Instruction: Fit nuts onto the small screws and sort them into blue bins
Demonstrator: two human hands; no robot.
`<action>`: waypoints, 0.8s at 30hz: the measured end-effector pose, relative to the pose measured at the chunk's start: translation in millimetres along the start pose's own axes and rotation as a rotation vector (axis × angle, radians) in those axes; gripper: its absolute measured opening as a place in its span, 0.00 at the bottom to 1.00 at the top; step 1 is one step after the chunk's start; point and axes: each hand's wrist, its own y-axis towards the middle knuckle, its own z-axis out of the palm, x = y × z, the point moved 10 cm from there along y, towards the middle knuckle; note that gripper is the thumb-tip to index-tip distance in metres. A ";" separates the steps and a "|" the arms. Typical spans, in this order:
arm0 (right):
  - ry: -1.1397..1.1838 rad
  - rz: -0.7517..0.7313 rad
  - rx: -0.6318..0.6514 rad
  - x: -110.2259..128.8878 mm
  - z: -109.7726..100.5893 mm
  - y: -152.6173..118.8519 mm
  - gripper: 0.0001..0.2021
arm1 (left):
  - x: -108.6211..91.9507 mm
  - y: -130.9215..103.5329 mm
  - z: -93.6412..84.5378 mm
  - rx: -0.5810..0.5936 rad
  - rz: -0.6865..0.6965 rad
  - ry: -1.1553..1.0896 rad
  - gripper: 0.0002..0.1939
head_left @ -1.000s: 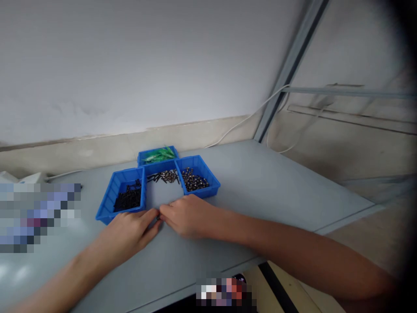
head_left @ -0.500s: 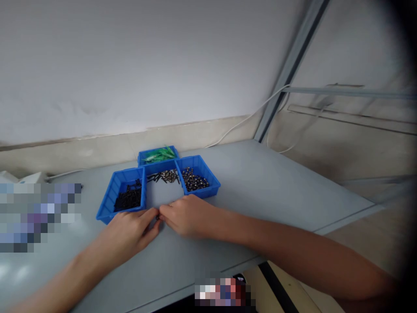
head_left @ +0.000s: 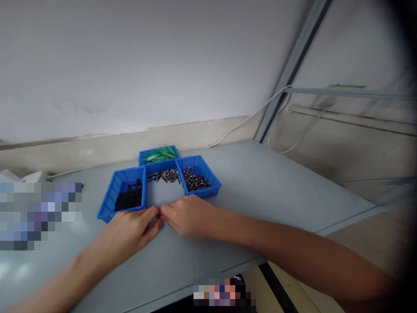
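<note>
A small dark piece (head_left: pixel 158 216) is pinched by the bare left hand (head_left: pixel 130 228) and right hand (head_left: pixel 189 216), in front of a loose black-and-metallic heap (head_left: pixel 168 175). Around the heap are set blue rectangular plastic trays (head_left: pixel 112 188): black parts (head_left: pixel 129 198) left, metallic parts (head_left: pixel 196 181) right, green strips (head_left: pixel 160 154) behind.

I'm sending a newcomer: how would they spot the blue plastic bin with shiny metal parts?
On the grey table, find three blue plastic bins around a pile of small parts. Choose the rightmost bin, just beyond the person's right hand: it alone holds shiny metallic pieces, its neighbours black pieces or green pieces.
</note>
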 end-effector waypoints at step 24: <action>-0.007 -0.006 0.022 2.5 -0.8 0.2 0.10 | -5.5 -1.0 -6.9 -0.065 0.061 0.007 0.11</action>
